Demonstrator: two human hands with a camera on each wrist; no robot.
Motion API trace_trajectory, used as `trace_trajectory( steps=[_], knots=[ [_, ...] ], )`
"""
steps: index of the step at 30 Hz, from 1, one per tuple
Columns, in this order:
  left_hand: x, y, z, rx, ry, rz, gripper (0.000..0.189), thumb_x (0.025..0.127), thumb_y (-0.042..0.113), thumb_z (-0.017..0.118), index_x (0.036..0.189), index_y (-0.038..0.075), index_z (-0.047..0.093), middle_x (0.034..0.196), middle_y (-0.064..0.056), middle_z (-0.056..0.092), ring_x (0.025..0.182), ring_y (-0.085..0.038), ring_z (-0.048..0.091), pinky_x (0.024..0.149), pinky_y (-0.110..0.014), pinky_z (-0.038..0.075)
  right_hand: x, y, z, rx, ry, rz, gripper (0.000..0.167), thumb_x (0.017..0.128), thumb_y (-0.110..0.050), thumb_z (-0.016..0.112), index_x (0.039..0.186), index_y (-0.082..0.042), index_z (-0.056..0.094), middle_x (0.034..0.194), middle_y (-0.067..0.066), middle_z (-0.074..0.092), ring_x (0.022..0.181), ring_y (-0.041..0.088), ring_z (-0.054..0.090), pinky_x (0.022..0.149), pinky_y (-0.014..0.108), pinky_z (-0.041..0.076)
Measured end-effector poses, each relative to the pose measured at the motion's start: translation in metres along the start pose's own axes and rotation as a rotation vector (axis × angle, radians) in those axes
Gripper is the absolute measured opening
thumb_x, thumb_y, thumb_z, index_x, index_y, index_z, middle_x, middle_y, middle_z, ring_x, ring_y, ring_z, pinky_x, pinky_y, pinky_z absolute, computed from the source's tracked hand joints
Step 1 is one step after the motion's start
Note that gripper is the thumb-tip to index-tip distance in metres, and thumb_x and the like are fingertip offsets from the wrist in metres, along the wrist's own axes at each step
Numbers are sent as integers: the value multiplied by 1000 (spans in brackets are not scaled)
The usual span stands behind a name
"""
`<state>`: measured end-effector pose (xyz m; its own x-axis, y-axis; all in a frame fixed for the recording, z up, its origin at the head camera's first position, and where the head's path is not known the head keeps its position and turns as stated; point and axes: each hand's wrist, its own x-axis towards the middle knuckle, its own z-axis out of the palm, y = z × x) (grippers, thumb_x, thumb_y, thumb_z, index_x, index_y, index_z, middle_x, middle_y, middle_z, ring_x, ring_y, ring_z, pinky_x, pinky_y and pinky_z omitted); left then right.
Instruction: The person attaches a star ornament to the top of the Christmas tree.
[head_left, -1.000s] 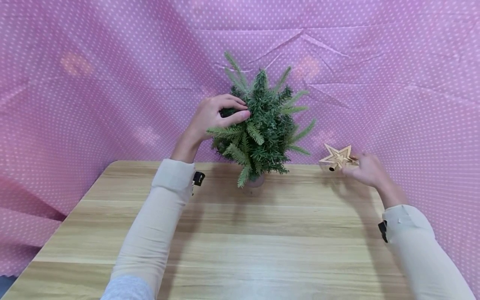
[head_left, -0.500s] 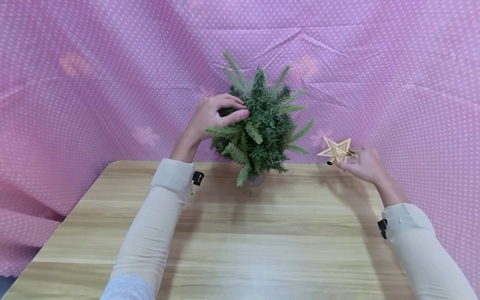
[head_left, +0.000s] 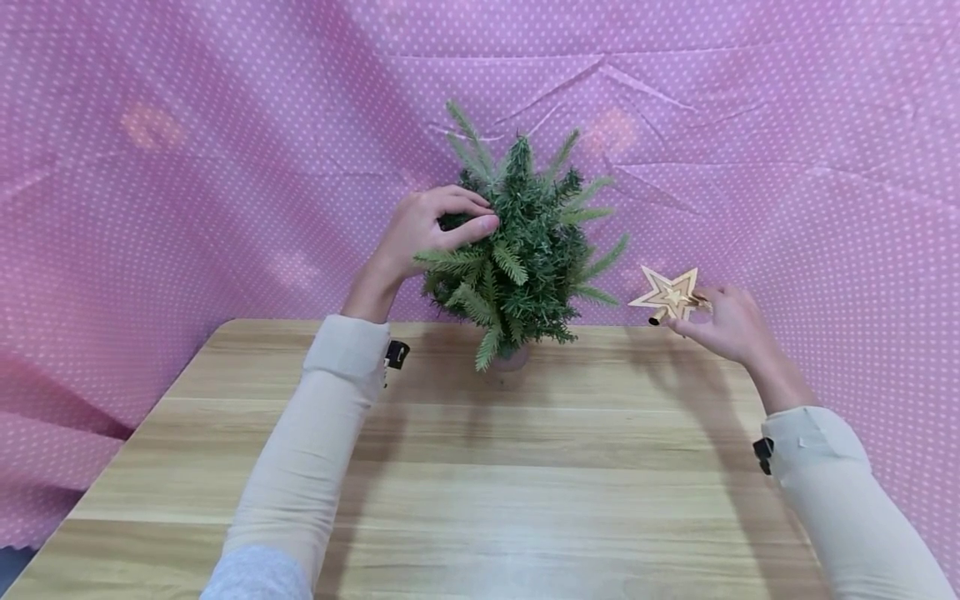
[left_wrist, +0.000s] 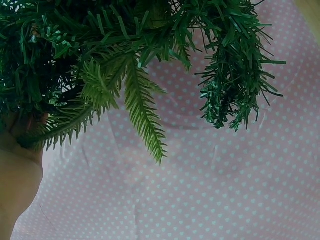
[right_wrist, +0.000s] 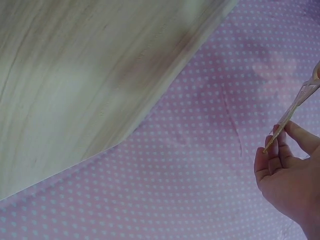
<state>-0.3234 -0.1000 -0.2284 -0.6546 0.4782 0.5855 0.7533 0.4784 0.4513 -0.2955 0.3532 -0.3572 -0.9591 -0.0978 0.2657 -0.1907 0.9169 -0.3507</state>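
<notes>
A small artificial Christmas tree [head_left: 536, 250] stands upright near the table's back edge, its branches filling the top of the left wrist view. My left hand [head_left: 431, 223] grips its upper left side, thumb and fingers curved round the foliage; some fingertips are hidden among the needles. To the right of the tree, my right hand [head_left: 723, 321] pinches a gold star tree topper [head_left: 670, 294] by one side. The star's short tube with a dark open end [head_left: 657, 317] points down toward the left. In the right wrist view the star [right_wrist: 290, 112] appears edge-on between thumb and fingers.
The wood-grain table [head_left: 525, 483] extends toward me from beneath the tree. A pink dotted cloth [head_left: 300, 125] hangs behind it and along both sides. Black wrist devices sit at both sleeve cuffs.
My right hand has lifted the gold star slightly and brought it a little left, toward the tree. The left hand and the tree have stayed in place.
</notes>
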Motion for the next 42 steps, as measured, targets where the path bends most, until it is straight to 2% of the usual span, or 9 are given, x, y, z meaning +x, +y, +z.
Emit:
trace_trajectory(
  steps=[6,10,17,22,34,42],
  knots=[
    [0,1,0,1,-9,-17,40,91,48,66,109,15,79,122,0,71,119,-18,61,105,-38,43,1,-5,-2,-6,10,-7,78,88,-50,71,133,13,56,120,39,55,109,52,48,88,64,38],
    [0,0,0,-4,-10,-18,40,92,48,66,109,15,79,122,-1,71,119,-18,61,105,-39,43,1,-8,-4,-8,29,-21,77,88,-47,72,133,13,56,115,36,56,103,48,49,83,60,39],
    [0,0,1,-5,-5,-14,39,92,47,65,109,14,79,122,-1,71,118,-18,61,105,-38,43,4,-16,-7,2,33,-20,76,89,-49,71,133,12,56,123,37,53,112,51,46,90,64,37],
    [1,0,1,6,-8,-21,40,93,47,64,109,14,79,122,0,71,119,-17,61,105,-38,43,4,-20,-9,-21,32,-17,78,89,-51,70,134,11,56,119,35,54,107,48,47,85,61,39],
    [0,0,2,0,-5,-25,40,93,47,63,109,13,79,122,0,71,119,-18,61,105,-39,42,5,-31,-15,9,65,-33,75,88,-47,72,132,12,57,124,37,51,112,51,44,90,64,37],
    [0,-1,2,1,4,-25,41,93,48,63,109,13,79,122,0,71,119,-18,61,106,-39,41,9,-40,-19,8,94,-70,72,87,-45,74,129,11,59,117,35,55,106,49,47,87,61,37]
  ],
)
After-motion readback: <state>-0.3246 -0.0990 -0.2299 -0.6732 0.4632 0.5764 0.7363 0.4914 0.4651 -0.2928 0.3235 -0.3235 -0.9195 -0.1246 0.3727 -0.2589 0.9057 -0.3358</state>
